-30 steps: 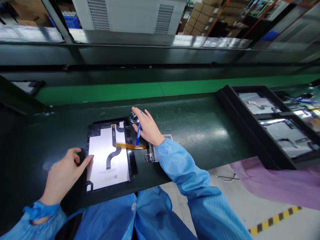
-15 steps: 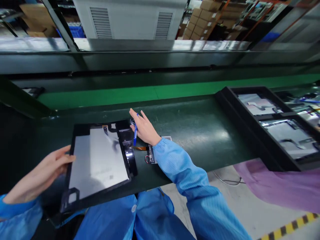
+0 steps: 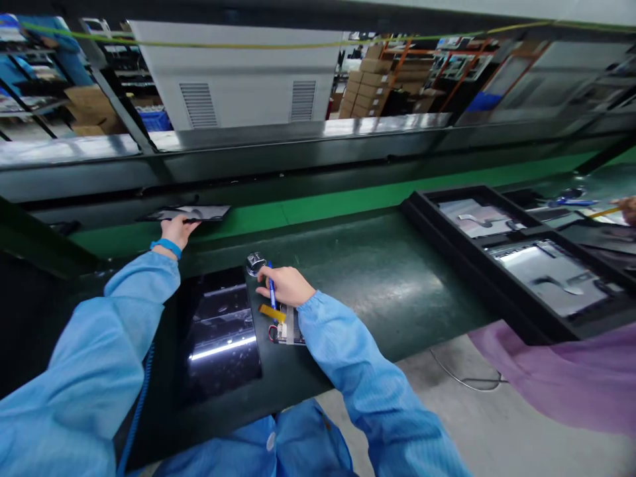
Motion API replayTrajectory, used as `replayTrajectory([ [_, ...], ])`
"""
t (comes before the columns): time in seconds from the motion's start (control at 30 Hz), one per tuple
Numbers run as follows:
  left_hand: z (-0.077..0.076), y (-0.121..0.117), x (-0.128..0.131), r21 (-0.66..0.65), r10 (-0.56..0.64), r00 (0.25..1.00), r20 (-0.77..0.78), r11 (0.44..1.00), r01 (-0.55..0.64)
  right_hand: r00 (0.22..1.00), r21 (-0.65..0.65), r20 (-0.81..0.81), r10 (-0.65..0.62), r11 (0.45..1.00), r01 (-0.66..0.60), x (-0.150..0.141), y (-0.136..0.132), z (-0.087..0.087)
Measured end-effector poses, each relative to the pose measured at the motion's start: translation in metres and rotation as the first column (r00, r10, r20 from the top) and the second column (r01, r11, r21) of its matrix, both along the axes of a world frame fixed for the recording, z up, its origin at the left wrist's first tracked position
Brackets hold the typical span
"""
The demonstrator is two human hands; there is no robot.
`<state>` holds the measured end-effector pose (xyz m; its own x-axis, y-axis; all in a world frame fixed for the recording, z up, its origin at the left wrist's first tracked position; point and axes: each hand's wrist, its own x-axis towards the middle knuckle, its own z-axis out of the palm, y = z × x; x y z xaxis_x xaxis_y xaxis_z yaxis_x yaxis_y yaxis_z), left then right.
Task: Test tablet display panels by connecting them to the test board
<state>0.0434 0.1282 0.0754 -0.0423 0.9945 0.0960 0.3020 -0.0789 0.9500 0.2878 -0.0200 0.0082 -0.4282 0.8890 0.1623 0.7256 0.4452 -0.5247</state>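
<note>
My left hand (image 3: 177, 231) reaches far forward and grips the near edge of a flat tablet panel (image 3: 196, 212), which lies on the green conveyor belt (image 3: 318, 202). My right hand (image 3: 284, 285) rests on the dark bench with its fingers curled round a blue pen (image 3: 271, 291). Just under that hand lie a small circuit board (image 3: 287, 332) and an orange flex strip (image 3: 272, 313). A small shiny metal piece (image 3: 255, 263) sits just beyond the fingers. A glossy black pad (image 3: 221, 334) lies on the bench between my arms.
A black tray (image 3: 517, 255) with panels in its compartments stands at the right on the bench. Purple film (image 3: 561, 377) hangs below it. Another person's hand (image 3: 629, 209) shows at the far right edge. A grey cabinet and cardboard boxes stand behind the belt.
My left hand lifted the tablet panel off the black pad and carried it forward onto the green belt. My right hand curled in round the pen and stayed by the circuit board.
</note>
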Motion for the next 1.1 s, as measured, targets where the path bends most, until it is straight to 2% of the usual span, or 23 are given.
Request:
replayTrajectory([
  [0.13, 0.0, 0.009, 0.0, -0.04, 0.016, 0.998, -0.061, 0.999, -0.018, 0.999, -0.025, -0.046, 0.012, 1.0, -0.013, 0.011, 0.003, 0.003],
  [0.2, 0.006, 0.001, -0.013, -0.052, -0.02, 0.987, -0.16, 0.999, 0.011, 0.996, -0.049, -0.084, 0.043, 0.998, -0.047, 0.015, 0.002, 0.006],
  [0.27, 0.01, -0.019, -0.027, -0.047, -0.061, 0.955, -0.29, 0.998, 0.049, 0.988, -0.081, -0.128, 0.09, 0.992, -0.101, 0.016, 0.0, 0.009],
  [0.37, 0.001, -0.076, -0.039, -0.057, -0.187, 0.858, -0.478, 0.982, 0.182, 0.967, -0.128, -0.187, 0.17, 0.972, -0.196, 0.011, -0.004, 0.009],
  [0.47, -0.032, -0.162, -0.04, -0.145, -0.342, 0.741, -0.578, 0.937, 0.319, 0.957, -0.158, -0.147, 0.249, 0.949, -0.271, 0.001, -0.01, 0.006],
  [0.5, -0.045, -0.192, -0.039, -0.14, -0.352, 0.705, -0.615, 0.929, 0.342, 0.959, -0.166, -0.104, 0.263, 0.946, -0.277, -0.002, -0.012, 0.004],
  [0.57, -0.069, -0.244, -0.034, -0.008, -0.282, 0.54, -0.793, 0.891, 0.454, 0.967, -0.188, -0.017, 0.254, 0.949, -0.253, -0.008, -0.015, 0.002],
  [0.6, -0.078, -0.265, -0.031, 0.004, -0.268, 0.47, -0.841, 0.866, 0.5, 0.971, -0.203, 0.003, 0.24, 0.951, -0.235, -0.01, -0.016, 0.001],
  [0.67, -0.091, -0.293, -0.026, 0.019, -0.232, 0.37, -0.899, 0.826, 0.563, 0.977, -0.244, -0.038, 0.208, 0.947, -0.211, -0.012, -0.016, 0.0],
  [0.77, -0.1, -0.312, -0.022, 0.033, -0.175, 0.311, -0.934, 0.826, 0.562, 0.94, -0.331, -0.309, 0.143, 0.91, -0.248, -0.011, -0.014, 0.002],
  [0.83, -0.105, -0.321, -0.027, 0.053, -0.152, 0.334, -0.93, 0.845, 0.532, 0.84, -0.414, -0.539, 0.067, 0.847, -0.333, -0.01, -0.013, 0.004],
  [0.93, -0.114, -0.338, -0.045, 0.137, -0.12, 0.459, -0.88, 0.862, 0.488, 0.651, -0.481, -0.755, -0.082, 0.745, -0.463, -0.01, -0.012, 0.006],
  [1.03, -0.118, -0.36, -0.066, 0.245, -0.116, 0.675, -0.729, 0.876, 0.415, 0.508, -0.467, -0.839, -0.194, 0.736, -0.491, -0.011, -0.013, 0.009],
  [1.1, -0.116, -0.372, -0.074, 0.177, -0.12, 0.814, -0.568, 0.948, 0.263, 0.445, -0.46, -0.861, -0.245, 0.749, -0.478, -0.012, -0.013, 0.012],
])
